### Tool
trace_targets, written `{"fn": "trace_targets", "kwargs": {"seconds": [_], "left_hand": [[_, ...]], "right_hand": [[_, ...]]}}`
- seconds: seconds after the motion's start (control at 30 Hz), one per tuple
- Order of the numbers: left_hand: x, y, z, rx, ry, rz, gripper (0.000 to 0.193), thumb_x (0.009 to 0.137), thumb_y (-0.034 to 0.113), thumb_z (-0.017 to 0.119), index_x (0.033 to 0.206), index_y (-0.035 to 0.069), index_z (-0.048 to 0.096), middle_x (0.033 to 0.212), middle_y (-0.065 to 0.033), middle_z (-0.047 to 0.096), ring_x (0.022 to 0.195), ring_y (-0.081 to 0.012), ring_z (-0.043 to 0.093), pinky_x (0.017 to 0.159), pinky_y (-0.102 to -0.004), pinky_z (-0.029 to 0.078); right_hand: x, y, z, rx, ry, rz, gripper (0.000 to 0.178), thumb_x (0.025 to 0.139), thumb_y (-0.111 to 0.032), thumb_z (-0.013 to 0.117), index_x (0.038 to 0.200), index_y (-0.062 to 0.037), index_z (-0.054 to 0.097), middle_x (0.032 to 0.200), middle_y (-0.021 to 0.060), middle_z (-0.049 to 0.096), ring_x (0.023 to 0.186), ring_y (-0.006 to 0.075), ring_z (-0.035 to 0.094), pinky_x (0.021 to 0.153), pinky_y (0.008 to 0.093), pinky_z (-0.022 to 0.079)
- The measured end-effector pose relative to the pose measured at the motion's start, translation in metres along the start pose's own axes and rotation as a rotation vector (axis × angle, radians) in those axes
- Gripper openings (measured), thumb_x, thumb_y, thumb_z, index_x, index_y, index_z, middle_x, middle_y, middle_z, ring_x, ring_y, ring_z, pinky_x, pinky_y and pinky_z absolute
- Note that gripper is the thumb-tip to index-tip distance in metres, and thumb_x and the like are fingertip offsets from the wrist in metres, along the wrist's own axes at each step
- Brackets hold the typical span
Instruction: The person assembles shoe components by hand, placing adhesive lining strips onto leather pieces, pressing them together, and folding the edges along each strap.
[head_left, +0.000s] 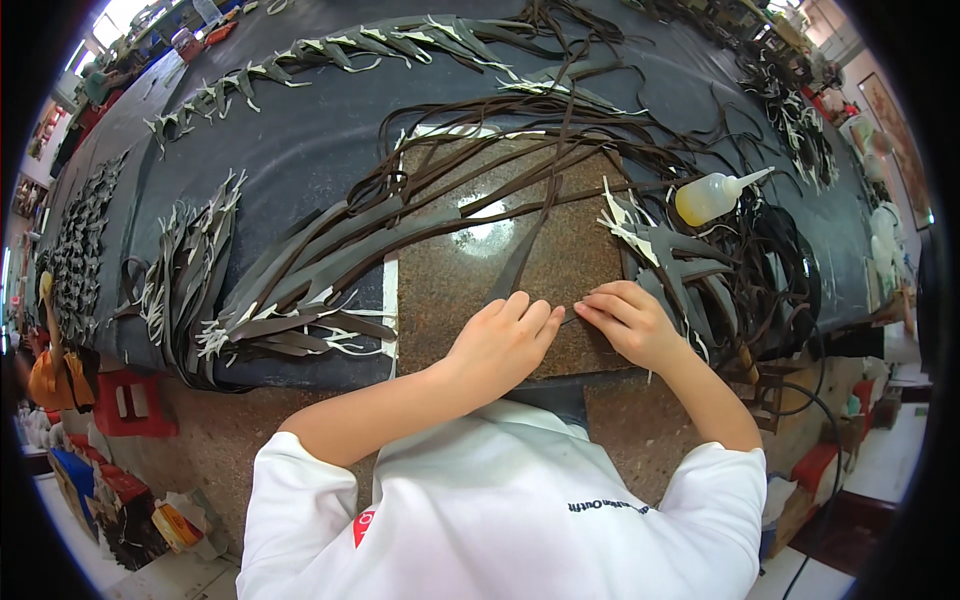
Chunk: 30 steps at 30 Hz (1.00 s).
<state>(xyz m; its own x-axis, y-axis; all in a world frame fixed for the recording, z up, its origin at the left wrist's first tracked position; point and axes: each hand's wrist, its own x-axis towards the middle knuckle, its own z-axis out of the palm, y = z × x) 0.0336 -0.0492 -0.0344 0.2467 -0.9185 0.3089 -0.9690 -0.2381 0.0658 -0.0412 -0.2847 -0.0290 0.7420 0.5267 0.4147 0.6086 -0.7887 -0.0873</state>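
Over the front of a speckled brown stone slab [440, 290], my two hands work close together. My left hand [510, 335] is closed on a dark strap [520, 255], which runs away from me across the slab. Just to its right, my right hand [632, 322] pinches what looks like the near end of the same strap, a short dark piece showing between the fingertips. Left of the slab lies a bundle of grey and brown straps [330, 250] with white tails. More grey straps with white ends [680, 255] lie beside my right hand.
A squeeze bottle [707, 198] with yellowish liquid lies tilted on the straps at right. Long brown cords [500, 110] cross the slab's far side. Further strap piles [190, 260] lie at left on the dark tabletop [300, 130]. A red stool [137, 403] stands below the table.
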Motion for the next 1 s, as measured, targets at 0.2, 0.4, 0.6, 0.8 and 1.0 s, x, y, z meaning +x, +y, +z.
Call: {"fn": "trace_targets", "kwargs": {"seconds": [0.2, 0.4, 0.6, 0.8, 1.0], "left_hand": [[0.023, 0.023, 0.012, -0.003, -0.009, -0.162, 0.047, 0.076, 0.012, 0.058, 0.122, 0.002, 0.059, 0.088, -0.0053, 0.049, 0.083, -0.0191, 0.05, 0.07, -0.0257, 0.045], [-0.015, 0.027, 0.009, -0.138, 0.176, -0.142, 0.039, 0.071, 0.005, 0.06, 0.109, -0.007, 0.062, 0.09, -0.0085, 0.055, 0.084, -0.0216, 0.054, 0.073, -0.0274, 0.05], [-0.023, 0.029, 0.003, -0.073, 0.107, -0.094, 0.037, 0.069, 0.003, 0.062, 0.104, -0.01, 0.062, 0.094, -0.0108, 0.058, 0.087, -0.0225, 0.055, 0.075, -0.027, 0.052], [-0.023, 0.025, 0.002, -0.098, 0.094, -0.099, 0.033, 0.07, 0.002, 0.062, 0.102, -0.009, 0.062, 0.094, -0.0118, 0.058, 0.088, -0.0232, 0.056, 0.074, -0.0277, 0.053], [-0.02, 0.016, 0.007, -0.262, 0.111, -0.15, 0.029, 0.073, 0.001, 0.062, 0.101, -0.006, 0.06, 0.094, -0.0124, 0.057, 0.089, -0.0252, 0.057, 0.072, -0.03, 0.053]], "right_hand": [[0.011, -0.035, -0.001, -0.063, 0.187, 0.326, 0.034, 0.064, 0.005, 0.062, 0.097, 0.0008, 0.067, 0.092, 0.0099, 0.061, 0.086, 0.0288, 0.059, 0.077, 0.0376, 0.05], [-0.002, -0.052, 0.017, -0.001, 0.162, 0.429, 0.039, 0.063, 0.006, 0.061, 0.102, 0.0032, 0.064, 0.1, 0.0126, 0.063, 0.094, 0.0294, 0.06, 0.084, 0.0384, 0.05], [0.01, -0.069, 0.017, 0.026, 0.058, 0.351, 0.039, 0.065, -0.003, 0.063, 0.103, 0.0043, 0.063, 0.106, 0.0146, 0.062, 0.103, 0.0302, 0.058, 0.091, 0.0384, 0.049], [0.004, -0.066, 0.022, 0.024, 0.058, 0.24, 0.041, 0.065, -0.008, 0.062, 0.105, 0.0039, 0.064, 0.107, 0.0148, 0.063, 0.104, 0.0301, 0.059, 0.091, 0.0409, 0.049], [-0.005, -0.042, 0.011, -0.089, 0.051, 0.338, 0.039, 0.067, -0.008, 0.06, 0.104, 0.0038, 0.064, 0.106, 0.0152, 0.063, 0.104, 0.0305, 0.059, 0.091, 0.0415, 0.049]]}}
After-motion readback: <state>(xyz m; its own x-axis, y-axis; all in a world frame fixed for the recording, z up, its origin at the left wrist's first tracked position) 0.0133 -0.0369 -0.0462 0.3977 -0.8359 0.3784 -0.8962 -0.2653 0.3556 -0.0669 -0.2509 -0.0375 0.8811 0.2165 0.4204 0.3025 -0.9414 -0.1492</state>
